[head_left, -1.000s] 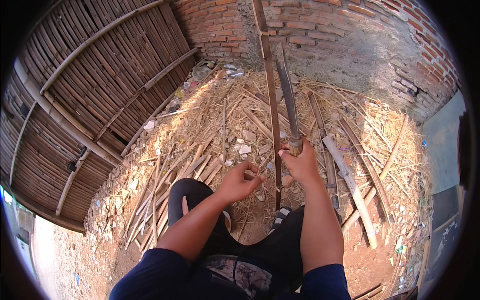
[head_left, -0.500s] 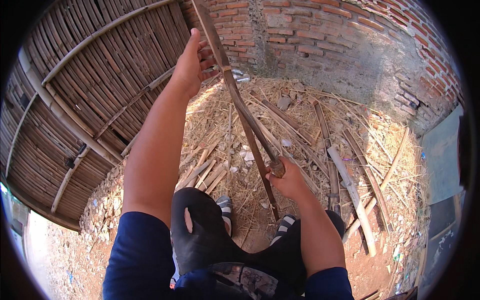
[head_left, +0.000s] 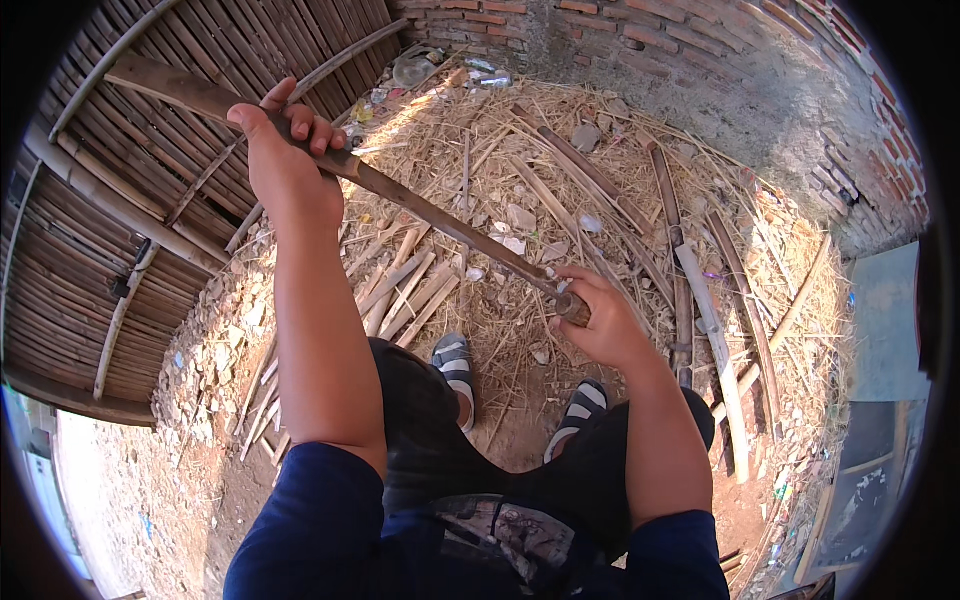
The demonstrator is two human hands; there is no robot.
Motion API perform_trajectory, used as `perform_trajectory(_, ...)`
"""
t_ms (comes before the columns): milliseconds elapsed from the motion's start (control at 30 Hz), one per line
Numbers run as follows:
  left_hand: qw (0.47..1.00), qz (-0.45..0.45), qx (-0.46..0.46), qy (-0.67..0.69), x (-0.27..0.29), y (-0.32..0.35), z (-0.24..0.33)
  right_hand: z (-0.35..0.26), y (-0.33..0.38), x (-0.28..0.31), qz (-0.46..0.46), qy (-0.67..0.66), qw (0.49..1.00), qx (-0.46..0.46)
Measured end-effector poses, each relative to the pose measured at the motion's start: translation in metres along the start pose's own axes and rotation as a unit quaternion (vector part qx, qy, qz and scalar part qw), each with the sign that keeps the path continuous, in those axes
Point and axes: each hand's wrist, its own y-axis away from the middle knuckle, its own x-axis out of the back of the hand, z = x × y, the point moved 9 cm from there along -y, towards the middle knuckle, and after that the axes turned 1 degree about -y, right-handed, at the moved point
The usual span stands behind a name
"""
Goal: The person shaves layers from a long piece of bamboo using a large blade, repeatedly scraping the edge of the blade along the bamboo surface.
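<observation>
A long brown length of bamboo (head_left: 440, 222) slants across in front of me, from the upper left down toward the right. My left hand (head_left: 292, 160) has its fingers curled about the upper part, with the thumb raised along it. Its lower end is round and knobby, and my right hand (head_left: 605, 318) grips there. Whether that end is a bamboo joint or a separate wooden handle, I cannot tell. Beneath my hands, split bamboo pieces (head_left: 405, 290) lie on straw-covered ground, next to my feet in striped footwear (head_left: 455, 365).
Long bamboo poles (head_left: 672, 235) and a pale stick (head_left: 712, 345) lie to the right among straw and stones. A bamboo slat wall (head_left: 140, 190) stands at left, a brick wall (head_left: 690, 95) behind. A grey-green panel (head_left: 882, 320) stands at far right. Litter (head_left: 490, 75) lies by the back wall.
The bamboo has swung leftward from steep to a flatter slant. My left hand, earlier open beside it, now grips it. The thin strip that hung below my right hand is out of sight.
</observation>
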Motion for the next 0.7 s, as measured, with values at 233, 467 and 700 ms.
perform_trajectory(233, 0.978, 0.122, -0.11, -0.13, 0.098, 0.005, -0.047, 0.04, -0.01, 0.004, -0.054, 0.089, 0.987, -0.123)
perform_trajectory(467, 0.986, 0.118, -0.01, -0.113, 0.121, 0.008, -0.101, 0.037, -0.031, -0.018, -0.09, 0.14, 0.981, -0.1)
perform_trajectory(700, 0.987, 0.114, 0.013, -0.113, 0.136, 0.015, -0.145, 0.068, -0.04, -0.073, -0.06, 0.065, 0.979, -0.184)
